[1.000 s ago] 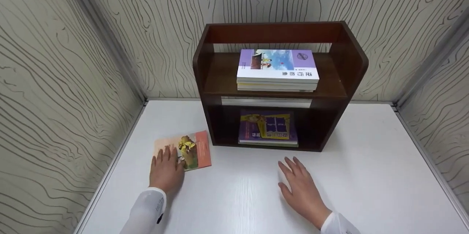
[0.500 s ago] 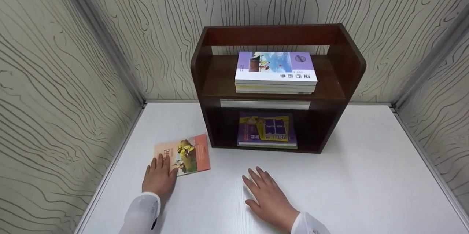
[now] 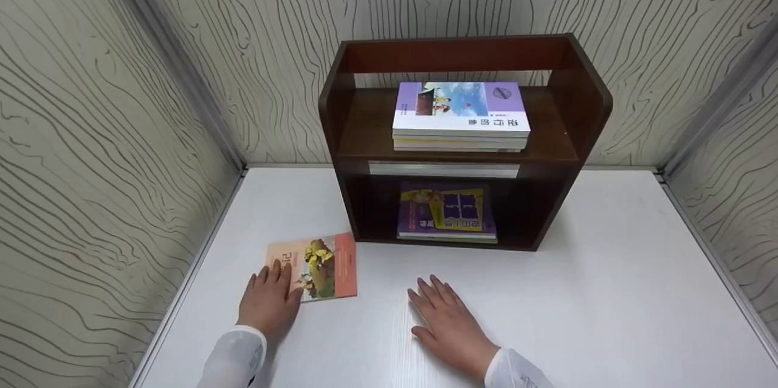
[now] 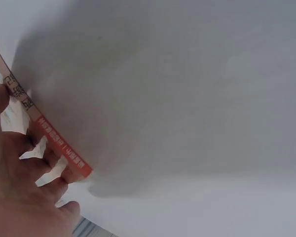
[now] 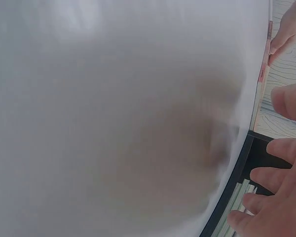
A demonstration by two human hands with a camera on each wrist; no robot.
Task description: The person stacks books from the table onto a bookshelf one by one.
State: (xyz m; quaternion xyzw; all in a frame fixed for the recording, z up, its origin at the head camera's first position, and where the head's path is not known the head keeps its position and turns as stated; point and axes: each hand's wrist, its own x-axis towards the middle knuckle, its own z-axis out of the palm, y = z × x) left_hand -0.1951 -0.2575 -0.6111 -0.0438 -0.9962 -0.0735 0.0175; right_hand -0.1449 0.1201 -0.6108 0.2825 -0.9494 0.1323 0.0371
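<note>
In the head view my left hand (image 3: pixel 267 303) lies with extended fingers on the left part of a thin paperback book (image 3: pixel 343 266). The cover is salmon pink, with a picture of figures in yellow; my fingers hide part of its title. In the left wrist view the book's spine (image 4: pixel 64 145) faces the camera, and my fingers reach over the cover. My right hand (image 3: pixel 453 330) is low over the white table (image 3: pixel 608 315), fingers spread and holding nothing, in front of a dark brown bookshelf (image 3: pixel 456 53).
On the upper shelf lies a stack of books (image 3: pixel 460 114) under a purple and white cover. A purple and yellow book (image 3: pixel 447 211) tops a smaller pile on the lower shelf. Wood-grain-patterned panels (image 3: pixel 292 23) stand behind the table and along both sides.
The pink book has slid towards me and slightly right, with my left hand on it. My right hand has moved left across the table front.
</note>
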